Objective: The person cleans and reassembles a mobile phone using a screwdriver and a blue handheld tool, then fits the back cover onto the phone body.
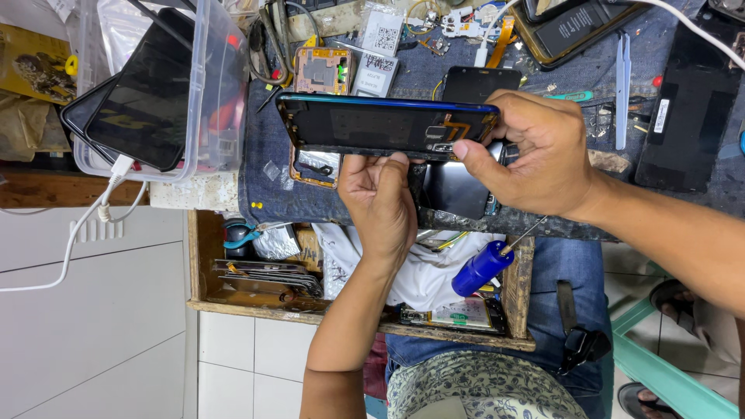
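Blue-edged phone frame [372, 124] is clamped by left hand [380, 203] and right hand [535, 151], which also grips a blue-handled screwdriver [485, 266] below the frame.

Our right hand [543, 155] covers the right end of the open phone back shell [384, 124], and the left hand [382, 203] hides part of its lower edge, so we can't read the connector area under the fingertips. The blue-handled screwdriver [483, 268] shows its handle and part of the shaft; the tip runs behind the right wrist. The clear plastic bin [221, 85] and the phones [147, 89] in it are cut by the top edge, and the drawer [233, 299] contents are too cluttered to identify.
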